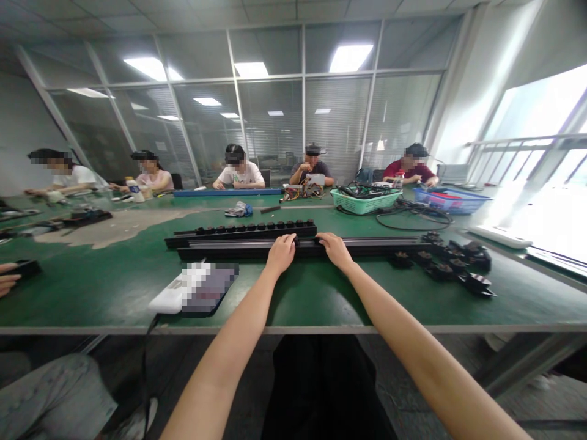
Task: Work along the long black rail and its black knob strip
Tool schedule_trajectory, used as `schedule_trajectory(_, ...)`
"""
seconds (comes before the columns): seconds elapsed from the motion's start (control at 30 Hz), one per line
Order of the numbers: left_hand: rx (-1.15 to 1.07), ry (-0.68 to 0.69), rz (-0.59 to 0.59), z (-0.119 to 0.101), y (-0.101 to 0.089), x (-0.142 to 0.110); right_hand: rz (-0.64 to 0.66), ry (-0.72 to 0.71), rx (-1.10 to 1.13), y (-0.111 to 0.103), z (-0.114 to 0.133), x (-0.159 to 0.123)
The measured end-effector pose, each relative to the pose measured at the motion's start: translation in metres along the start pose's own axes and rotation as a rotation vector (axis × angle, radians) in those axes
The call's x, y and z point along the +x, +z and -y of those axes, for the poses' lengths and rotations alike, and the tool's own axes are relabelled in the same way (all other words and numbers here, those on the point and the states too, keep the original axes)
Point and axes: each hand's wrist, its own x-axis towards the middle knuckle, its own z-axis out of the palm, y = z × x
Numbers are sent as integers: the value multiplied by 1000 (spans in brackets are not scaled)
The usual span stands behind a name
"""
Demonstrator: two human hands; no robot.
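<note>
A long black rail (229, 249) lies across the green table (114, 287) in front of me. My left hand (280, 252) is curled on the rail near its middle. My right hand (334, 248) grips the same rail a little to the right, fingers closed over its top edge. A small black part seems to sit between the two hands, but I cannot make it out. Behind lies a second black rail (243, 232) with a row of black knobs fitted along it. Several loose black knob parts (452, 264) are heaped at the rail's right end.
A white power bank and a phone (195, 288) lie front left. A green basket (364, 200) and a blue basket (447, 200) with cables stand at the back right. Several people sit along the far side. Another person's hand (8, 276) rests at the left edge.
</note>
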Motion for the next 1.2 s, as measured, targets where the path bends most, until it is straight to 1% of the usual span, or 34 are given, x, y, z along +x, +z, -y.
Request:
schedule_trajectory(0.1,-8,3,-5,0,2,1,-1,10,3,-2,0,1)
schedule_trajectory(0.27,-3,4,-12,-1,4,0,32,10,-26,-4,2,-2)
schedule_trajectory(0.37,1,9,-2,-1,4,1,6,27,-40,-3,3,-4)
schedule_trajectory(0.57,11,-6,9,0,7,2,-34,117,-78,-7,3,-3)
schedule_trajectory(0.73,11,-10,2,-1,8,1,-66,124,-81,-11,3,-4)
schedule_trajectory(0.83,18,-13,0,-1,8,1,-51,142,-92,-13,3,-4)
schedule_trajectory(0.97,34,-12,2,-2,7,-1,-43,156,-122,-14,-1,-5)
schedule_trajectory(1.2,39,-26,11,-6,8,-2,-57,134,-140,-16,-14,-7)
